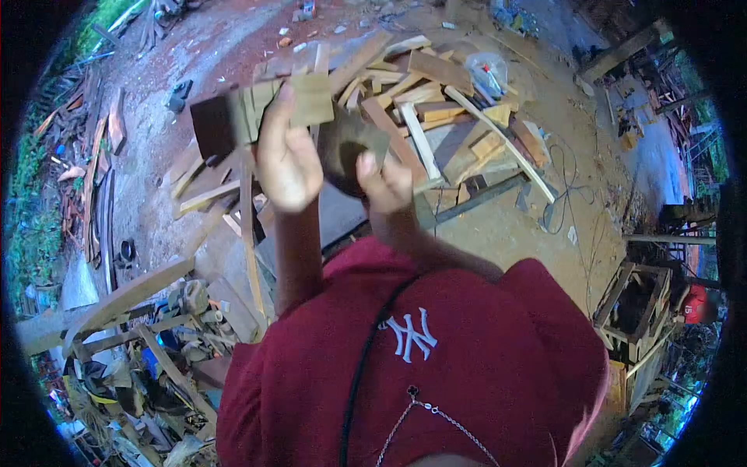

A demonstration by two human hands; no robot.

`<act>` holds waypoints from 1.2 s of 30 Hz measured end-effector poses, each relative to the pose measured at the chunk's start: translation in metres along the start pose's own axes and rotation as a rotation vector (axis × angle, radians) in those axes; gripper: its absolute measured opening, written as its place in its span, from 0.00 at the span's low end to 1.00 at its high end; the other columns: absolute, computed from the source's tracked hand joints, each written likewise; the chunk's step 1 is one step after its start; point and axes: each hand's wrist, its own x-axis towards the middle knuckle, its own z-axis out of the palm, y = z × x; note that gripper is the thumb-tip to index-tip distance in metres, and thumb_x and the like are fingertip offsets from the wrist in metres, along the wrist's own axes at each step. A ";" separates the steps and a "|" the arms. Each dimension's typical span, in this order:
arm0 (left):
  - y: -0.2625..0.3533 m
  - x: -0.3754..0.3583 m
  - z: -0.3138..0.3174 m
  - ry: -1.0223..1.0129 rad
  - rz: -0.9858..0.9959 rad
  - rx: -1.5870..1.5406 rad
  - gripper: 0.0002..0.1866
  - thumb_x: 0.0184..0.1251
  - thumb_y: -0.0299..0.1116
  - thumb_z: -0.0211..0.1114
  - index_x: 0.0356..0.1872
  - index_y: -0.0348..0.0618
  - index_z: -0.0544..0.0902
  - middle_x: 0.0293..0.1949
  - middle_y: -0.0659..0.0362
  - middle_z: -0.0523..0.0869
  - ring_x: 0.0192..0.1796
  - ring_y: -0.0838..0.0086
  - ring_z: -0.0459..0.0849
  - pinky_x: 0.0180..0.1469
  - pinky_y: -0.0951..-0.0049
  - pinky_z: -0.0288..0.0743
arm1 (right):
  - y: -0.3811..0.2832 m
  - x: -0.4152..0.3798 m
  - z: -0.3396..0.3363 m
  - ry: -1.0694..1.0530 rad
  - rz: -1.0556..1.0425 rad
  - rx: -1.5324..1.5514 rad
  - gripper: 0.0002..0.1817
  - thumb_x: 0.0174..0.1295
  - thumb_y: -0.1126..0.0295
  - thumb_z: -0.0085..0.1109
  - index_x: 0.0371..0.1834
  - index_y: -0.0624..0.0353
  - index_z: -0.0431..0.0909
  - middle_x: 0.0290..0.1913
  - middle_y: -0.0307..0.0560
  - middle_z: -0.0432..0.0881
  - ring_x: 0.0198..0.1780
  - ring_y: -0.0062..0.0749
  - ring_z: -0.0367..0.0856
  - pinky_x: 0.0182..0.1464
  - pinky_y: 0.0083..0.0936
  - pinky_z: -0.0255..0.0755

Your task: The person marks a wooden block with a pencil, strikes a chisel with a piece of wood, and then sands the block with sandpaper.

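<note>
My left hand (pixel 289 163) is raised at centre left, its fingers closed round a wooden block (pixel 311 100). The block has a pale yellowish face, grooved or stepped parts in the middle and a dark brown end at the left. Close beside it, my right hand (pixel 385 183) grips a dark brown flat piece (pixel 346 148), with the thumb pressed on its near face. What this piece is made of I cannot tell. The two held things are almost side by side, and the fingers behind them are hidden.
A heap of cut wood offcuts (pixel 443 93) lies on the ground ahead. A long pale strip (pixel 502 144) crosses its right side, near a loose black cable (pixel 572 187). Scrap and boards (pixel 156 358) pile up at the lower left. A wooden frame (pixel 634 303) stands at the right.
</note>
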 end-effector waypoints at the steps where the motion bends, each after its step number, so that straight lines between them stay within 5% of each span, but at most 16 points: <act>1: 0.000 0.002 -0.007 -0.057 0.061 0.037 0.21 0.57 0.17 0.55 0.54 0.39 0.68 0.48 0.54 0.75 0.52 0.70 0.74 0.57 0.68 0.67 | -0.016 0.004 0.005 -0.024 0.148 0.113 0.17 0.66 0.61 0.45 0.41 0.67 0.74 0.31 0.37 0.74 0.33 0.16 0.68 0.38 0.16 0.65; 4: -0.021 -0.008 0.005 -0.010 0.140 0.048 0.22 0.57 0.16 0.55 0.54 0.39 0.67 0.48 0.54 0.75 0.52 0.69 0.74 0.57 0.67 0.67 | -0.010 0.038 0.003 0.042 0.177 0.249 0.18 0.68 0.62 0.41 0.42 0.68 0.74 0.33 0.38 0.75 0.35 0.16 0.68 0.40 0.15 0.65; 5: -0.023 -0.009 0.008 0.041 0.113 0.083 0.29 0.51 0.13 0.58 0.56 0.41 0.61 0.42 0.57 0.75 0.49 0.71 0.74 0.55 0.66 0.66 | -0.012 0.040 0.003 0.050 0.192 0.290 0.18 0.68 0.62 0.41 0.41 0.68 0.74 0.31 0.36 0.74 0.34 0.16 0.68 0.39 0.16 0.64; 7: -0.015 0.004 0.002 0.016 0.121 0.015 0.23 0.55 0.17 0.58 0.52 0.39 0.66 0.43 0.57 0.76 0.49 0.72 0.74 0.54 0.69 0.66 | -0.008 0.023 0.001 0.002 0.196 0.152 0.17 0.68 0.63 0.41 0.40 0.68 0.74 0.29 0.35 0.73 0.32 0.16 0.68 0.36 0.19 0.65; 10: 0.006 0.011 -0.003 -0.018 -0.023 -0.071 0.11 0.64 0.29 0.52 0.42 0.31 0.75 0.43 0.55 0.78 0.49 0.72 0.76 0.57 0.69 0.64 | -0.024 0.005 -0.001 -0.199 0.185 -0.257 0.19 0.68 0.63 0.40 0.48 0.71 0.70 0.40 0.43 0.76 0.40 0.21 0.72 0.44 0.19 0.66; 14: -0.020 0.001 0.003 0.100 0.172 0.092 0.12 0.59 0.25 0.56 0.44 0.32 0.74 0.42 0.53 0.79 0.47 0.69 0.77 0.54 0.65 0.70 | -0.009 0.036 -0.001 -0.028 0.202 0.206 0.18 0.67 0.66 0.43 0.50 0.72 0.69 0.41 0.44 0.76 0.43 0.23 0.73 0.47 0.21 0.67; 19: -0.001 0.022 -0.015 0.067 -0.030 -0.134 0.11 0.61 0.27 0.55 0.43 0.32 0.75 0.42 0.54 0.80 0.47 0.69 0.78 0.54 0.69 0.68 | -0.014 0.015 0.015 -0.028 -0.053 -0.161 0.16 0.67 0.63 0.42 0.31 0.66 0.73 0.20 0.35 0.71 0.23 0.16 0.65 0.25 0.16 0.61; 22: -0.017 0.017 -0.022 0.085 -0.005 -0.033 0.11 0.60 0.26 0.56 0.43 0.32 0.75 0.42 0.53 0.80 0.47 0.69 0.78 0.54 0.68 0.69 | -0.015 0.037 0.010 -0.004 0.045 -0.081 0.17 0.66 0.62 0.43 0.24 0.63 0.70 0.15 0.36 0.66 0.19 0.17 0.62 0.20 0.20 0.57; 29: -0.009 0.022 -0.014 0.154 0.010 -0.051 0.10 0.59 0.25 0.56 0.40 0.30 0.75 0.39 0.52 0.81 0.45 0.68 0.79 0.53 0.70 0.70 | -0.011 0.025 0.014 -0.013 -0.069 -0.319 0.17 0.65 0.62 0.45 0.30 0.66 0.74 0.15 0.40 0.70 0.20 0.19 0.66 0.22 0.21 0.62; 31: -0.019 0.015 -0.008 0.136 0.060 -0.045 0.10 0.59 0.23 0.56 0.40 0.29 0.75 0.39 0.52 0.81 0.44 0.68 0.79 0.53 0.70 0.70 | -0.006 0.040 0.009 -0.022 0.007 -0.152 0.16 0.66 0.64 0.43 0.35 0.67 0.74 0.16 0.42 0.72 0.20 0.20 0.68 0.23 0.23 0.65; 33: -0.023 0.020 -0.015 0.153 0.025 -0.109 0.11 0.59 0.23 0.56 0.42 0.31 0.74 0.41 0.52 0.80 0.45 0.68 0.79 0.52 0.68 0.71 | -0.003 0.033 0.003 -0.048 0.113 -0.332 0.16 0.65 0.66 0.42 0.41 0.69 0.74 0.25 0.50 0.79 0.26 0.29 0.77 0.31 0.27 0.71; 36: 0.003 0.032 -0.026 0.021 -0.146 -0.195 0.12 0.59 0.22 0.55 0.45 0.34 0.74 0.43 0.52 0.79 0.47 0.67 0.79 0.52 0.67 0.72 | 0.012 0.030 0.015 -0.129 -0.340 -0.384 0.17 0.65 0.69 0.41 0.49 0.71 0.71 0.37 0.59 0.80 0.36 0.37 0.81 0.39 0.29 0.73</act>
